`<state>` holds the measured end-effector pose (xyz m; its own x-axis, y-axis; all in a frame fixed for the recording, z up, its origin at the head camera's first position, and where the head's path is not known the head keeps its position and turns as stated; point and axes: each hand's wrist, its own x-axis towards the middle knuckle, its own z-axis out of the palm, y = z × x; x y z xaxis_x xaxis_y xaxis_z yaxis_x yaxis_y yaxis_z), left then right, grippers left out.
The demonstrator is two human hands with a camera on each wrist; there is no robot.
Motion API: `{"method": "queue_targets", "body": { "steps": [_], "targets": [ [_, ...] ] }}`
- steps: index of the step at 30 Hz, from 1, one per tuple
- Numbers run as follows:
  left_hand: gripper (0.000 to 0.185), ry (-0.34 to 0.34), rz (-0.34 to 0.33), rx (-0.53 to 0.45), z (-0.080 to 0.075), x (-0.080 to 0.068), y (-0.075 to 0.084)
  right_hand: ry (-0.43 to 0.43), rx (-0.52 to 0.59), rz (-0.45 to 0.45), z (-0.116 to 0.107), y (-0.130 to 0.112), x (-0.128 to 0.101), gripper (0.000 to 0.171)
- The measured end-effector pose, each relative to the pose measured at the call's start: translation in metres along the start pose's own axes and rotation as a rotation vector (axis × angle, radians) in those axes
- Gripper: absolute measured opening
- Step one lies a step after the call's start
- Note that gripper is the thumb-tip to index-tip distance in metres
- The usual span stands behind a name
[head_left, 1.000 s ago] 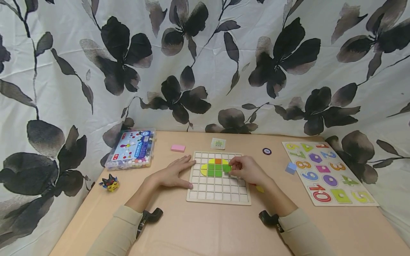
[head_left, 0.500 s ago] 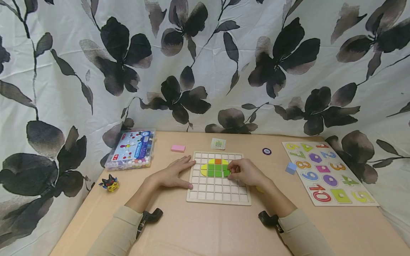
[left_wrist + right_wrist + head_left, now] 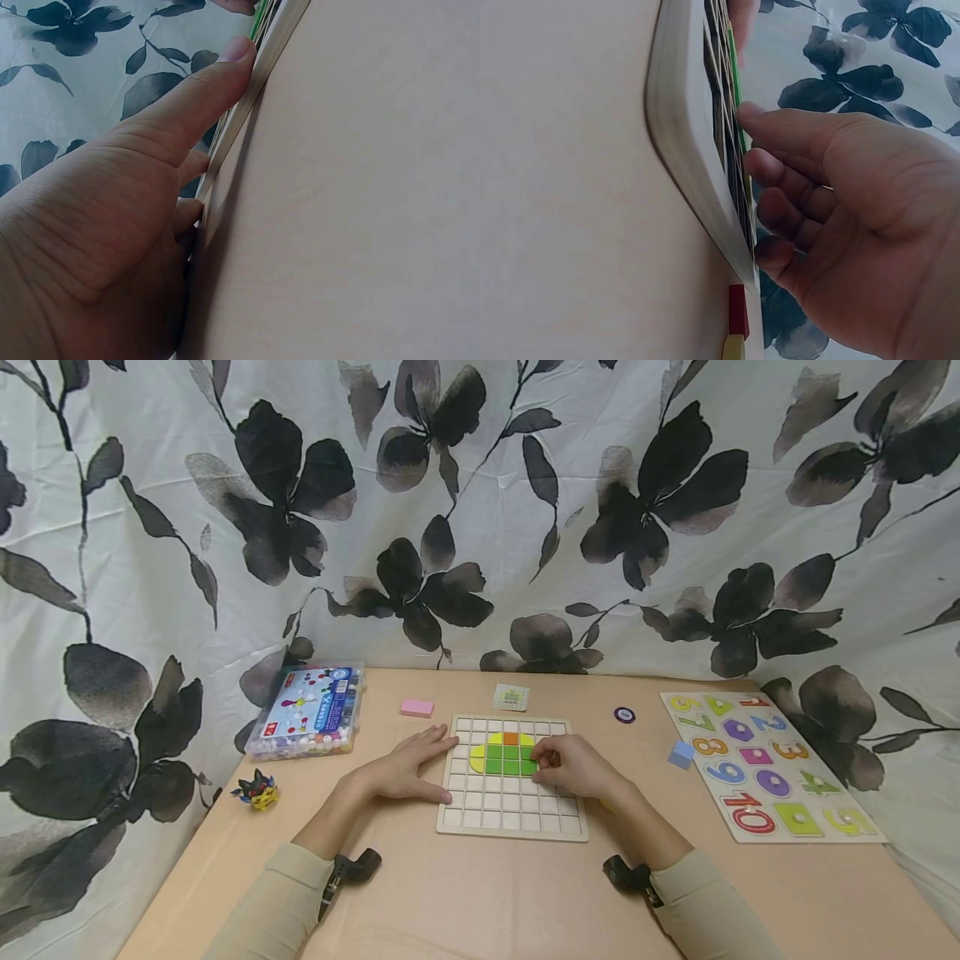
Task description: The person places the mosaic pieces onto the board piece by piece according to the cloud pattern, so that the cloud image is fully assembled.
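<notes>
A white grid board [image 3: 480,820] lies on the table, with green, yellow and orange tiles set in its upper middle. My left hand [image 3: 408,764] lies along its left side, fingers spread; in the left wrist view the thumb [image 3: 217,67] touches the board's edge. Over the right half of the board, the bent fingers of my right hand [image 3: 573,764] are on a green square tile [image 3: 528,767] at the right end of the green block. The right wrist view has the thumb tip against the green strip and the other fingers [image 3: 780,210] curled close over the grid.
Behind the board are a pink block [image 3: 417,707] and a small picture card [image 3: 511,697]. A bead box [image 3: 307,710] and a toy figure [image 3: 257,789] stand left. Right are a dark round disc [image 3: 625,715], a blue block [image 3: 681,754] and a number board [image 3: 772,768].
The green tile at my right fingertips was tilted and now lies level with the green block beside it. My right hand has shifted slightly; my left hand has stayed put.
</notes>
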<state>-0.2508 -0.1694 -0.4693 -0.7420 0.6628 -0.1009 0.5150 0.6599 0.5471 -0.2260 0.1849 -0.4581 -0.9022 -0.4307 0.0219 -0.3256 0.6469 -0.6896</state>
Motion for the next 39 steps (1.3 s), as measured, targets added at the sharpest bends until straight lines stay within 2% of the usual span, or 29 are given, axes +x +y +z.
{"method": "queue_targets", "body": {
  "steps": [5, 11, 17, 25, 34, 39],
  "targets": [
    [0.104, 0.000, 0.003, 0.002, 0.000, 0.000, 0.000, 0.004, 0.015, 0.043, -0.004, -0.003, -0.003, 0.025],
    [0.105, -0.002, -0.002, 0.017, 0.001, 0.000, -0.003, 0.028, -0.009, 0.001, -0.021, -0.007, -0.011, 0.031],
    [0.105, -0.002, 0.006, 0.010, 0.001, 0.000, -0.003, 0.049, -0.012, 0.024, -0.038, -0.008, -0.022, 0.034],
    [0.105, -0.004, -0.001, 0.020, 0.002, 0.001, -0.005, 0.080, -0.018, -0.010, -0.062, 0.004, -0.033, 0.029],
    [0.104, -0.005, -0.007, 0.013, 0.002, 0.001, -0.005, 0.043, -0.062, 0.090, -0.080, 0.019, -0.043, 0.028],
    [0.104, -0.005, -0.003, 0.015, 0.002, 0.001, -0.005, -0.009, -0.072, 0.101, -0.086, 0.025, -0.048, 0.025]
  ]
}}
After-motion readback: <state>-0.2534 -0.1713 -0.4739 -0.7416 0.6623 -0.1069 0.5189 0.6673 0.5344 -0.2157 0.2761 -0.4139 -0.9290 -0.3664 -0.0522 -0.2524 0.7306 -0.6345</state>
